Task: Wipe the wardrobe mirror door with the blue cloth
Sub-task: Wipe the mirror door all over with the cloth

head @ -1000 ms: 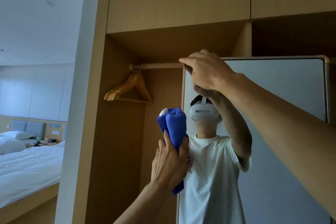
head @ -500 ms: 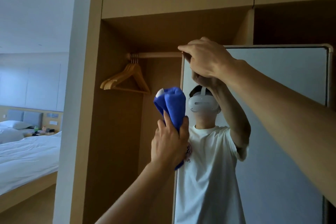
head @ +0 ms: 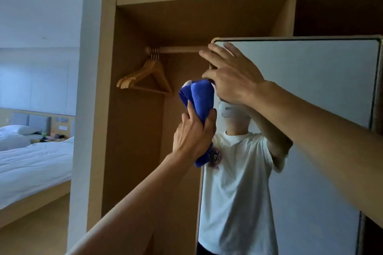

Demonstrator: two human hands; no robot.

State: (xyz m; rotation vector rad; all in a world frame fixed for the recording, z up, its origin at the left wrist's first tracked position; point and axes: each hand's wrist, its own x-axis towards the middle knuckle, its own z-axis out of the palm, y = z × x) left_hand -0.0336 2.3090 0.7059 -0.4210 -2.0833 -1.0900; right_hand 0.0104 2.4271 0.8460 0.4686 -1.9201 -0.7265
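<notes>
Now versus half a second ago: in the head view the right hand no longer curls over the top corner of the mirror door; it sits lower on the door's left edge, with its thumb just above the blue cloth. The left hand holds the cloth as before.
Right hand: fingers stretched out and fanned across the door's left edge, just under the rounded top corner; whether it clasps the edge cannot be told.
Left hand: fingers and thumb wrapped round the middle of the bunched cloth.
Cloth position: at the door's left edge, in front of the open wardrobe bay; contact with the glass cannot be told.
Cloth axis: long axis near upright, with the rounded folded end pointing up and a short tail hanging below the left hand.
Reflection: the glass shows a person in a white T-shirt with a raised arm.
Counts: one cloth, one mirror door, two hands, one rail, one bed at the left.
Hangers: a small bunch of wooden ones at the rail's left end; exact number unclear.
</notes>
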